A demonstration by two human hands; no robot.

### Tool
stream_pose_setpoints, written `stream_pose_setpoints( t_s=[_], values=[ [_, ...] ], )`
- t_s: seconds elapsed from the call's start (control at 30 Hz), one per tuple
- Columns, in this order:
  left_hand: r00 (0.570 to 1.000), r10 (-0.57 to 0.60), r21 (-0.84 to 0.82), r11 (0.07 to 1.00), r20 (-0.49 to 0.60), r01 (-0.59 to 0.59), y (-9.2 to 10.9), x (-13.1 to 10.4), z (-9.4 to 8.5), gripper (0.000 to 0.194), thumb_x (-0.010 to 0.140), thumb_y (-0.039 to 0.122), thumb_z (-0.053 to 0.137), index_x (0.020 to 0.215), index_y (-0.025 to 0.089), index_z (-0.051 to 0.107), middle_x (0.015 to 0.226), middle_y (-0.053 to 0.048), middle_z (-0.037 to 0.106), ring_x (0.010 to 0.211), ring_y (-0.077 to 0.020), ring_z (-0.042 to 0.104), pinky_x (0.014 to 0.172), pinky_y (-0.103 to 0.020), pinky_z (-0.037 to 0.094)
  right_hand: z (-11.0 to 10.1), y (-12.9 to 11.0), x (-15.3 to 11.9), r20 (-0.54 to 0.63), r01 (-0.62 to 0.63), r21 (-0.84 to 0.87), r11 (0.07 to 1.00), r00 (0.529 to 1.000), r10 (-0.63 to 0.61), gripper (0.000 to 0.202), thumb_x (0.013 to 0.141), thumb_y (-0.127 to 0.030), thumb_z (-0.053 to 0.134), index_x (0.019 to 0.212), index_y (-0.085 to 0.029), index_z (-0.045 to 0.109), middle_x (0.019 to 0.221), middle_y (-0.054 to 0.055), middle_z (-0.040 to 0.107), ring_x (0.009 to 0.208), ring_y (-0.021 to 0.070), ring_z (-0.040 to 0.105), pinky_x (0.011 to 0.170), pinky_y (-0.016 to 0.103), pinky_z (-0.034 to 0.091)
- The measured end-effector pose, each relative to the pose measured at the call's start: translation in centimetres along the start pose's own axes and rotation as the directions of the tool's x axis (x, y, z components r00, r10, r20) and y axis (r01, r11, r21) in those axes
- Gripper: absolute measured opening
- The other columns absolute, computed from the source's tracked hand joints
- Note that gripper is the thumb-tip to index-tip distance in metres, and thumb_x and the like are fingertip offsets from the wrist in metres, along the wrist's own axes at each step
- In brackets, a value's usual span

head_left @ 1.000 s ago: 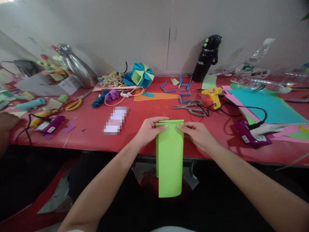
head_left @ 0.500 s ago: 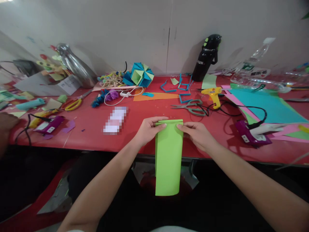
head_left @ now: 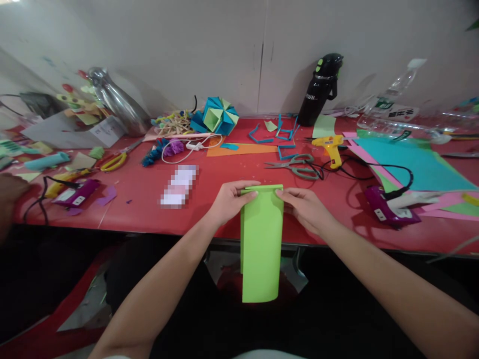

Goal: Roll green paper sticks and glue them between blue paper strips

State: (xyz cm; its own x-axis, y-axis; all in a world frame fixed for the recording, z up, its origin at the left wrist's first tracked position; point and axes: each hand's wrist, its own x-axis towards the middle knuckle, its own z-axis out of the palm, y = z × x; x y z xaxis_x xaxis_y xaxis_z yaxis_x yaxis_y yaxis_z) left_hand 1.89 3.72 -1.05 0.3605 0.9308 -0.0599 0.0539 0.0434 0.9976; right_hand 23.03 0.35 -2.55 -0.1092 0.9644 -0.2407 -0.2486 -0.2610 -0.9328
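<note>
A folded sheet of lime-green paper (head_left: 262,244) hangs down past the table's front edge, with a narrow folded strip along its top. My left hand (head_left: 234,202) pinches its upper left corner, the thumb lying on the front face. At the upper right corner, my right hand (head_left: 301,207) grips the paper the same way, thumb in front and fingers mostly behind. Beyond my hands lie green-handled scissors (head_left: 295,166) and a yellow glue gun (head_left: 331,149). To the left of my left hand is a blurred-out phone-shaped rectangle (head_left: 179,186).
The red table (head_left: 142,212) carries a blue-green paper ball (head_left: 219,117), folded blue strips (head_left: 284,134), a black bottle (head_left: 318,92) and a steel jug (head_left: 116,102). Purple power strips (head_left: 391,207) sit on both sides. Another person's hand (head_left: 11,197) rests at the far left.
The lower end of the green paper has swung very slightly to the right. My right thumb has shifted a little along the top edge; my left hand keeps its place.
</note>
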Motion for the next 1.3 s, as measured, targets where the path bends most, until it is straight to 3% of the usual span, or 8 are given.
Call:
stream_pose_setpoints(
  t_s=[0.37,0.53,0.63,0.73,0.83,0.93,1.0,1.3],
  values=[
    [1.0,0.001,0.005,1.0,0.007,-0.001,-0.1,0.1,-0.1,0.046,0.075,0.039,0.077,0.115,0.016,0.071,0.102,-0.011,0.075,0.086,-0.0226,0.071,0.08,-0.035,0.056,-0.1,0.2,0.2,-0.024,0.04,-0.013,0.999,0.999,-0.041,0.024,0.07,-0.042,0.082,0.08,-0.021,0.076,0.086,0.004,0.073,0.08,0.0182,0.065,0.081,0.034,0.052],
    [0.998,0.064,0.011,0.998,-0.012,-0.064,0.1,0.9,-2.3,0.045,0.077,0.039,0.075,0.115,0.014,0.069,0.107,-0.012,0.074,0.094,-0.0221,0.069,0.089,-0.037,0.054,-0.6,-0.3,0.2,-0.035,0.102,-0.033,0.994,0.994,-0.103,0.022,0.072,-0.042,0.081,0.078,-0.021,0.076,0.082,0.003,0.071,0.078,0.017,0.063,0.078,0.032,0.051],
    [0.982,0.135,0.248,0.964,-0.134,-0.099,0.2,1.6,-4.2,0.039,0.081,0.039,0.07,0.111,0.014,0.07,0.109,-0.013,0.072,0.1,-0.0234,0.068,0.094,-0.039,0.051,-1.0,-0.7,0.4,-0.057,0.111,-0.053,0.992,0.992,-0.114,0.023,0.071,-0.043,0.081,0.078,-0.021,0.076,0.082,0.003,0.072,0.077,0.0169,0.063,0.077,0.032,0.051],
    [0.922,0.282,0.509,0.853,-0.267,-0.114,0.4,1.9,-5.1,0.037,0.081,0.035,0.069,0.114,0.018,0.071,0.132,-0.014,0.062,0.128,-0.0286,0.052,0.109,-0.045,0.039,-1.4,-0.8,0.5,-0.073,0.116,-0.074,0.991,0.99,-0.121,0.025,0.071,-0.045,0.081,0.079,-0.022,0.076,0.084,0.004,0.073,0.077,0.0175,0.064,0.078,0.033,0.051],
    [0.868,0.386,0.539,0.825,-0.312,-0.173,0.8,1.7,-4.4,0.032,0.086,0.038,0.064,0.108,0.018,0.072,0.137,-0.013,0.058,0.134,-0.0277,0.046,0.114,-0.043,0.033,-1.5,-0.9,0.6,-0.091,0.14,-0.093,0.986,0.985,-0.148,0.025,0.071,-0.044,0.081,0.078,-0.021,0.075,0.083,0.004,0.072,0.077,0.0176,0.063,0.077,0.033,0.05],
    [0.962,0.217,0.25,0.953,-0.165,-0.172,1.0,1.2,-2.5,0.045,0.091,0.052,0.053,0.11,0.015,0.069,0.114,-0.012,0.07,0.106,-0.0239,0.064,0.094,-0.037,0.051,-1.2,-0.8,0.6,-0.089,0.155,-0.125,0.98,0.982,-0.167,0.025,0.072,-0.044,0.08,0.077,-0.021,0.074,0.082,0.003,0.071,0.075,0.0168,0.062,0.075,0.032,0.049],
    [0.991,0.116,0.155,0.982,-0.061,-0.106,0.9,0.9,-1.3,0.047,0.087,0.055,0.058,0.11,0.015,0.069,0.111,-0.011,0.072,0.101,-0.0233,0.066,0.087,-0.034,0.053,-0.9,-0.7,0.5,-0.08,0.16,-0.155,0.975,0.981,-0.174,0.025,0.073,-0.045,0.079,0.078,-0.02,0.074,0.082,0.003,0.071,0.075,0.0169,0.061,0.075,0.032,0.048],
    [0.999,0.036,0.1,0.994,-0.012,-0.035,0.1,0.6,-1.6,0.036,0.077,0.041,0.075,0.101,0.014,0.075,0.097,-0.01,0.076,0.089,-0.0234,0.07,0.084,-0.036,0.055,-0.5,-0.4,0.5,-0.055,0.175,-0.187,0.967,0.981,-0.188,0.024,0.075,-0.044,0.078,0.078,-0.021,0.075,0.083,0.003,0.072,0.078,0.0175,0.061,0.077,0.031,0.047]
  ],
)
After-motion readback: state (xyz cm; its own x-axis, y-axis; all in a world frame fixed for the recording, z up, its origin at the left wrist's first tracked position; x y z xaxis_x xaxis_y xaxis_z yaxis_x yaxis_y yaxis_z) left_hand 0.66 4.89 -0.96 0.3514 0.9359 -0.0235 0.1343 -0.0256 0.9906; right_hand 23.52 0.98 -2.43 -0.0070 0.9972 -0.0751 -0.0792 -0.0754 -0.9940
